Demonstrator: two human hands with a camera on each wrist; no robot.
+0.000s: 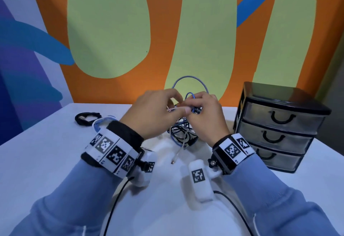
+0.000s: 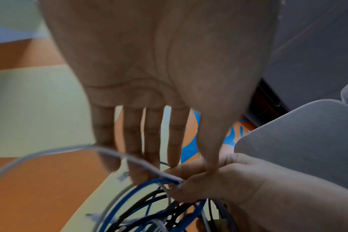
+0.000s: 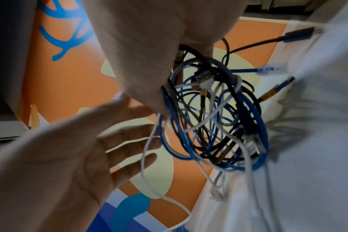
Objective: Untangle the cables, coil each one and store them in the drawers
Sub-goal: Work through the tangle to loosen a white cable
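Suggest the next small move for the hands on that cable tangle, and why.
Probably draw the white cable leftward out of the tangle. The right hand grips the bundle, the left hand meets it at the white strand, and black and blue loops remain knotted. All three drawers look closed.
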